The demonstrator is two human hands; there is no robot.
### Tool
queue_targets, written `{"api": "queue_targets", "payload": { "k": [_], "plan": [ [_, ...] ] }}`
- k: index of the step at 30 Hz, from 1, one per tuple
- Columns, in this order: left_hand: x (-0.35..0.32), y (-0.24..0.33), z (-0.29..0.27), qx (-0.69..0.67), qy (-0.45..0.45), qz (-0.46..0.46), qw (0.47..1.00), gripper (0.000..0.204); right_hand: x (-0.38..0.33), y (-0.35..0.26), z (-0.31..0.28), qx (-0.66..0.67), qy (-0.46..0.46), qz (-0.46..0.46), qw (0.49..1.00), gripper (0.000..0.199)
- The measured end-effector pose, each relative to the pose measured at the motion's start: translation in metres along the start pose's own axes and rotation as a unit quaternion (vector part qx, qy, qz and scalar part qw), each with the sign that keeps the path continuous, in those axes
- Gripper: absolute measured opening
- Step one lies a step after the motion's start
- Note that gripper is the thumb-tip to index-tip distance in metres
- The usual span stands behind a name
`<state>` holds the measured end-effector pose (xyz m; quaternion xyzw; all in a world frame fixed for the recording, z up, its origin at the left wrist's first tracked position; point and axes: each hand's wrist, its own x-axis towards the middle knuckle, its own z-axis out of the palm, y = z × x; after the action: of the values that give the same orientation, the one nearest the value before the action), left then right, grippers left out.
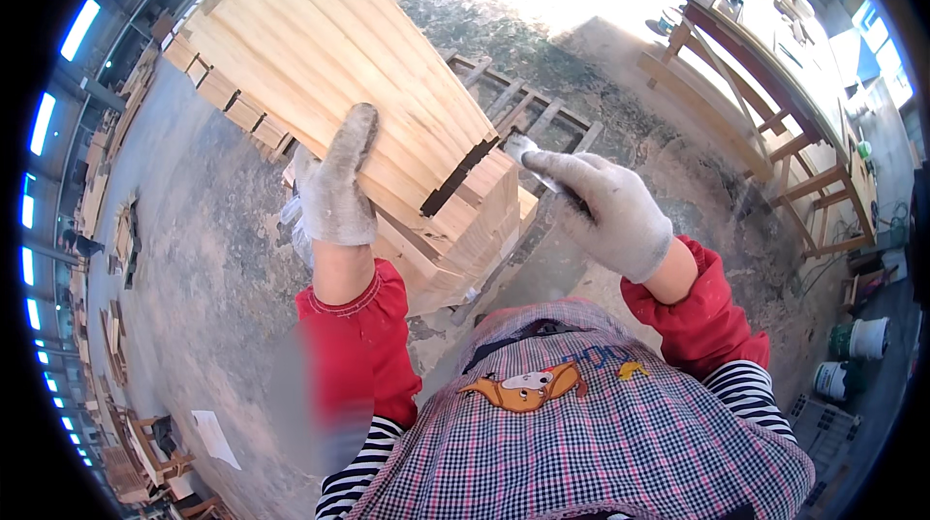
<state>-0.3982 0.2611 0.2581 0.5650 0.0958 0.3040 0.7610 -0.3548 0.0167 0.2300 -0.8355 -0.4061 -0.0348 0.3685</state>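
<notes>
Pressing flat on the wood, the left hand point(334, 186) in a grey-white work glove lies with fingers together and stretched along the top of the plank stack point(329, 45), palm down near the stack's close end. The right hand point(605, 210), gloved the same, is closed around a small scraper tool point(531, 160); its pale blade tip sticks out toward the stack's end corner, just beside the dark strip point(460, 176) running across the top boards. Cannot tell if the blade touches the wood.

Both forearms wear red sleeve covers point(358, 346) over striped sleeves, and a checked apron point(601, 423) with a cartoon patch fills the lower middle.

The plank stack, pale and long, runs from the upper left down to the centre, resting on more boards set crosswise. Behind it a wooden pallet frame point(528, 104) lies on the dusty concrete floor point(203, 259). A long wooden workbench point(775, 65) stands at upper right, with white buckets point(857, 351) near the right edge. Wooden chair frames point(145, 452) sit at lower left.
</notes>
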Motion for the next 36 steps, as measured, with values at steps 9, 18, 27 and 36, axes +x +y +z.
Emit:
{"api": "queue_targets", "payload": {
  "k": [9, 18, 27, 36],
  "plan": [
    [0.000, 0.001, 0.000, 0.001, -0.009, 0.000, 1.000, 0.050, 0.013, 0.022, 0.014, 0.049, 0.065, -0.045, 0.996, 0.040],
    [-0.001, 0.001, 0.000, -0.002, -0.004, -0.007, 1.000, 0.048, 0.020, 0.001, -0.013, -0.022, -0.007, -0.047, 0.999, 0.040],
    [0.000, 0.003, -0.003, -0.050, -0.006, -0.003, 0.999, 0.038, 0.002, -0.013, -0.019, -0.025, -0.061, -0.028, 0.997, 0.038],
    [0.004, -0.004, -0.005, -0.070, -0.020, -0.018, 0.997, 0.035, -0.007, -0.056, 0.026, 0.029, -0.129, -0.057, 0.990, 0.049]
  ]
}}
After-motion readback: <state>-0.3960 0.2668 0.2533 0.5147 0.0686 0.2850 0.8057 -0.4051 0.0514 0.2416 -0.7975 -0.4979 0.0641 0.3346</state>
